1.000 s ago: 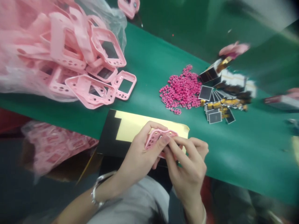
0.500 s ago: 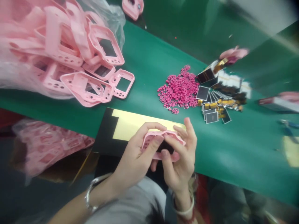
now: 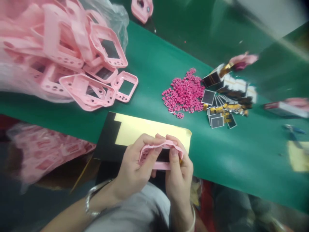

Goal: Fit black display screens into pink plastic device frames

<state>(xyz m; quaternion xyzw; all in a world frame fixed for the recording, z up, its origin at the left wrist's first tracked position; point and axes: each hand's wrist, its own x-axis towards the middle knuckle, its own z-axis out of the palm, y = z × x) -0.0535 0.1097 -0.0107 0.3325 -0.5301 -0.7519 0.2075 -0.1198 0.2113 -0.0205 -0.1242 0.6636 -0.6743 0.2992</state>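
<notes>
Between my two hands is a pink plastic console shell (image 3: 162,165), tilted on edge with its hollow inner side towards me. A dark screen (image 3: 163,155) shows inside it. My left hand (image 3: 136,161) is closed around the shell's left end, thumb pressed inside. At the right end my right hand (image 3: 180,167) grips the rim, with its thumb over the screen's edge. Some fingertips are hidden behind the shell. Below the hands lies a yellow sheet (image 3: 149,127) on a black board (image 3: 106,137).
A plastic bag of pink shells (image 3: 62,48) fills the back left. To the right are a heap of magenta button pieces (image 3: 184,91) and several small screens (image 3: 217,121) with ribbon cables. Blue-handled pliers (image 3: 293,130) lie far right. Another bag of shells (image 3: 48,148) sits below the table edge.
My right hand's fingers have come down from a raised, spread pose and now wrap the shell's right end. Both hands and the shell have shifted slightly left.
</notes>
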